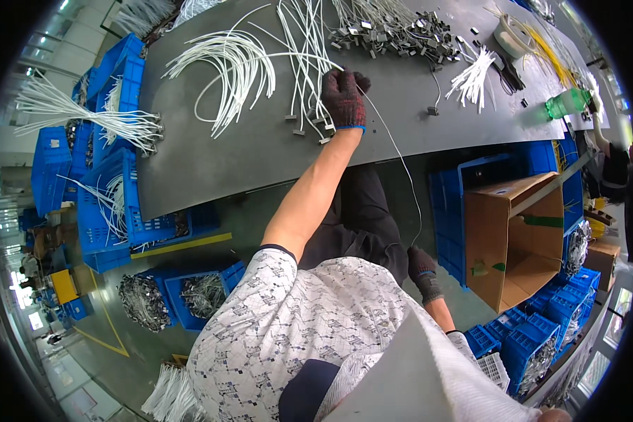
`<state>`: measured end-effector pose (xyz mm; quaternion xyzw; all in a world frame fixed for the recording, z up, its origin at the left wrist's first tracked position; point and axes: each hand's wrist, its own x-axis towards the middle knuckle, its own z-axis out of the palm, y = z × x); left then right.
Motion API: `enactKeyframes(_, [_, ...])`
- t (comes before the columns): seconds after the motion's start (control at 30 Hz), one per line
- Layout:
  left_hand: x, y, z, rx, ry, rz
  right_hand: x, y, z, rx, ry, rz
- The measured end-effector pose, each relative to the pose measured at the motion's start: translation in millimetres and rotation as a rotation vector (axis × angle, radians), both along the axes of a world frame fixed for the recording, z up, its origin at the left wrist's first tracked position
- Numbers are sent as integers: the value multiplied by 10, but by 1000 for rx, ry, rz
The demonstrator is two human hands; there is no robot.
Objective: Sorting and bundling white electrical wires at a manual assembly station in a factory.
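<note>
I see a smooth, dark tabletop (190, 165) with a dull metallic sheen, white wires (253, 67) coated in slick-looking plastic, and a thin strand (408, 174) too fine for me to name its material. The left glove (344, 102) and right glove (423, 273) look like rough, matt knitted cloth, the shirt (309, 302) thin matt cloth. I make out hard plastic crates (446, 218), a matt cardboard box (485, 243) and a glossy, see-through plastic bottle (567, 104).

One head-worn view (wide fisheye) looks down on the table (183, 158).

Free tabletop (197, 169) before curved white cables (252, 70)
</note>
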<state>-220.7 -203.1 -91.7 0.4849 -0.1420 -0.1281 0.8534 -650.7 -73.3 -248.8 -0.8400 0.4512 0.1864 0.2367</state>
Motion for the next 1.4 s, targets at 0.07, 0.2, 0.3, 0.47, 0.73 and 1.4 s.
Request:
enactKeyframes(0.07, [-42, 3, -24, -44, 48, -3, 65, 15, 17, 27, -35, 10])
enactKeyframes(0.2, [-457, 42, -269, 289, -35, -277, 114, 83, 49, 12, -227, -26])
enactKeyframes(0.3, [-363, 40, -969, 283, 113, -383, 137, 102, 87, 13, -216, -11])
enactKeyframes(0.47, [-120, 102, -675, 612, -123, -737, -363, 31, -224, 95, 75, 52])
enactKeyframes(0.73, [-437, 392, -483, 404, 122, -936, 1479, -748, 1231, -125, -861, -76])
enactKeyframes(1.4, [-773, 901, -316, 287, 91, -692, 2526, -1165, 1008, -230, -1296, -163])
